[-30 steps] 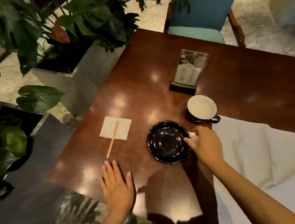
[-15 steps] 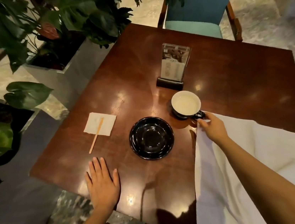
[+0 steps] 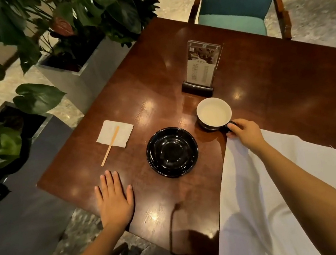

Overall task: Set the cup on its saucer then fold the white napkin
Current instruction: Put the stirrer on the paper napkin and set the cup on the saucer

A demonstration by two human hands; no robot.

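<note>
Your right hand pinches the cup by its handle; lift it crooked and it clips the saucer rim. Your left hand lies spread flat.

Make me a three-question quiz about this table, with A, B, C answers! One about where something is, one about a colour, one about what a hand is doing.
1. Where does the wooden stick lie?
A. across the small paper napkin
B. in the cup
C. on the saucer

2. What colour is the saucer?
A. white
B. black
C. blue

3. What is the right hand doing?
A. lying flat on the table
B. pinching the cup by its handle
C. lifting the saucer

Answers: 1 A, the stick crosses the napkin's edge. 2 B, it is glossy black. 3 B, fingers close on the handle; the left hand lies flat.
</note>
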